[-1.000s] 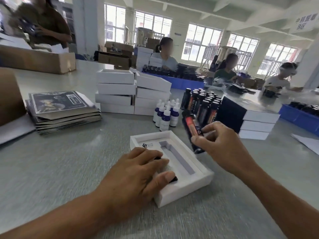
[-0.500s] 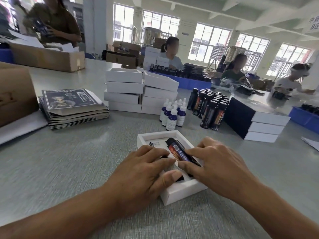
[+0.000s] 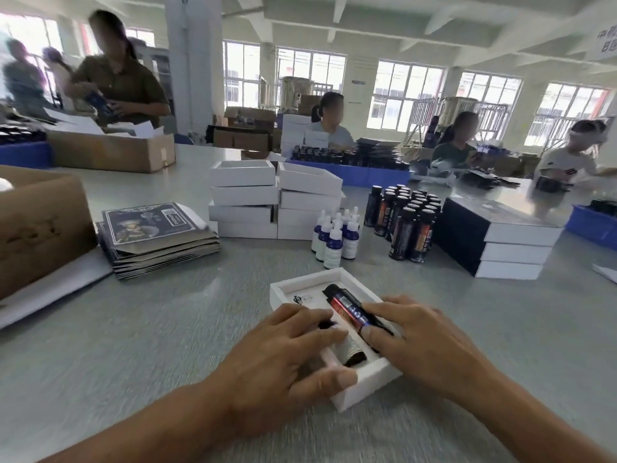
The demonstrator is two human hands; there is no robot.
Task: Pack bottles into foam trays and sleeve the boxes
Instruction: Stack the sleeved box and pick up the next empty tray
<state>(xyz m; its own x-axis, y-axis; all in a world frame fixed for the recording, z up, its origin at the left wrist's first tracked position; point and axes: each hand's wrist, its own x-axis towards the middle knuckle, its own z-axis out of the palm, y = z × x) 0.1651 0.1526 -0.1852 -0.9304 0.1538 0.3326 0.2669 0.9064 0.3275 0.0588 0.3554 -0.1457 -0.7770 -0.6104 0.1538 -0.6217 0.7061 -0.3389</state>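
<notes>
Bottles [image 3: 405,217] crowd grey table [image 3: 140,329]; bright, seemingly windowed workroom behind.

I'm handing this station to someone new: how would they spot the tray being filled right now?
On the grey table, look nearest the camera, in front of the stacked white boxes. The foam tray lies flat there under both hands. Unlike the stacked ones, it is open, with a dark bottle going into its slot.

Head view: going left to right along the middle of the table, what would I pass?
Cardboard box → sleeve stack → white boxes → dropper bottles → dark bottles → sleeved boxes.
</notes>
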